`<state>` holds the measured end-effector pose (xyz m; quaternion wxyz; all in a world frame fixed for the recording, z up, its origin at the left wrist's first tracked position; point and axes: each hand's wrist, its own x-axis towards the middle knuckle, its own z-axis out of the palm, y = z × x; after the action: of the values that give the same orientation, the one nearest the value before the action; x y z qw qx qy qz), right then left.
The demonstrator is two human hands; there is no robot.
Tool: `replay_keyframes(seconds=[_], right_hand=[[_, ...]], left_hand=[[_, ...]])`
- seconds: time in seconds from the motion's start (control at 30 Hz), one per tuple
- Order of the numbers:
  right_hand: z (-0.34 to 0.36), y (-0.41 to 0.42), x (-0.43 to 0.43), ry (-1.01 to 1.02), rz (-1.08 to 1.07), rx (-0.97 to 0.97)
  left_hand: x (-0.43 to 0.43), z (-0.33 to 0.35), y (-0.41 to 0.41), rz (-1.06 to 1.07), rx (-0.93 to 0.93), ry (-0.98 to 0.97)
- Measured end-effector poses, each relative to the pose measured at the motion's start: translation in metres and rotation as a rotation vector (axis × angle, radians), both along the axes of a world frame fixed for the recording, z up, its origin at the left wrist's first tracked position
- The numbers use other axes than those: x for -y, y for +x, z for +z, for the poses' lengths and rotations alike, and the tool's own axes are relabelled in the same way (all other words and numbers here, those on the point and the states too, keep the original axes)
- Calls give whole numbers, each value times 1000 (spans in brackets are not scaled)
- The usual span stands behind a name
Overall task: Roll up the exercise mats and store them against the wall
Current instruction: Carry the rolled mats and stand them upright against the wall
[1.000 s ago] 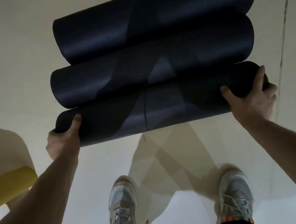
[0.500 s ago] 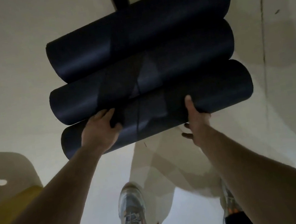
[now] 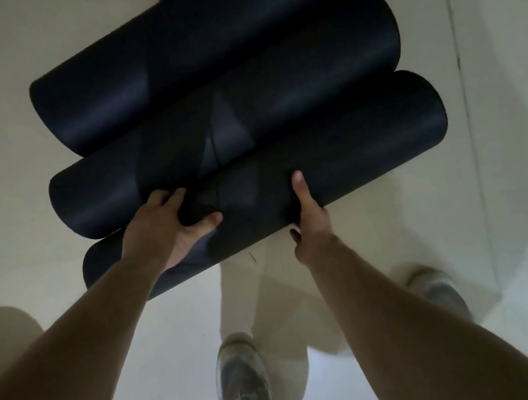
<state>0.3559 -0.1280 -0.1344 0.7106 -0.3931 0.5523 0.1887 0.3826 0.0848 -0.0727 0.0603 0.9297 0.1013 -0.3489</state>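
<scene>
Moved inward within the last second: off the two ends of the nearest mat (image 3: 335,161) and onto its middle stretch. Gripped there now by the left hand (image 3: 170,227), fingers curled over the top into the groove against the middle mat (image 3: 274,95), thumb pressed on the near face. Gripped too by the right hand (image 3: 308,220), just toward 3 o'clock, thumb laid straight up the roll, fingers tucked underneath. All three rolls parallel and touching, with the far mat (image 3: 214,36) at 12 o'clock and the shoes (image 3: 245,384) at 6 o'clock. Probably rolling finished, and the last roll being snugged against the stack. Cannot tell whether backed by wall or floor.
</scene>
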Motion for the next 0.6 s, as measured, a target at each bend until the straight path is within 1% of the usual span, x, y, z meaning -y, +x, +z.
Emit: replay_keyframes(seconds=[0.13,0.2,0.23,0.3,0.4,0.43,0.5,0.6], right_hand=[[2,-1,9,85,21,-59],[14,-6,13,88,6,-69],[20,-12,17,60,-1,-60],[32,-31,29,-41,12,-25],[40,-59,50,-175,28,0],[36,-64,54,-184,10,-15],[29,-64,56,-175,-20,-67],[23,-54,53,-192,-43,-56]], left_hand=[[5,6,1,-1,-45,-3],[12,9,-7,-6,-84,8],[18,9,-15,10,-113,-10],[34,11,-32,72,-183,-109],[59,5,-39,37,-282,-223],[66,1,-34,50,-302,-258],[76,-9,-22,150,-335,-343],[91,-9,-16,267,-378,-380]])
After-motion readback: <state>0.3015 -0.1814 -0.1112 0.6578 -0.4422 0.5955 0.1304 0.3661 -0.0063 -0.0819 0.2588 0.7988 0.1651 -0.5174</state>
